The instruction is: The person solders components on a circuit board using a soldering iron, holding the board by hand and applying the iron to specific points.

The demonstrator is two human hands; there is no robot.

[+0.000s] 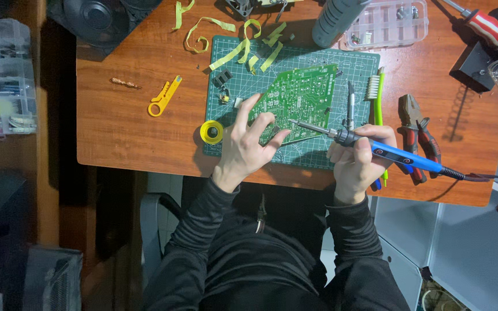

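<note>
The single green circuit board [295, 101] lies tilted on the green cutting mat [318, 155], its long axis running from the mat's near left toward its far right; the left hand [248, 141] rests on the board's near-left end, fingers spread and pressing, closed on nothing. The right hand [357, 161], off the mat's near right edge, is wrapped around one blue soldering iron [402, 154], whose tip points left and meets the board's near edge; one yellow tape roll [211, 131] sits just left of the mat, one pair of red-handled pliers [415, 129] to its right.

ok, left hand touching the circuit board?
Touching. Head view: left hand fingers rest on the green circuit board, no gap visible.
</note>
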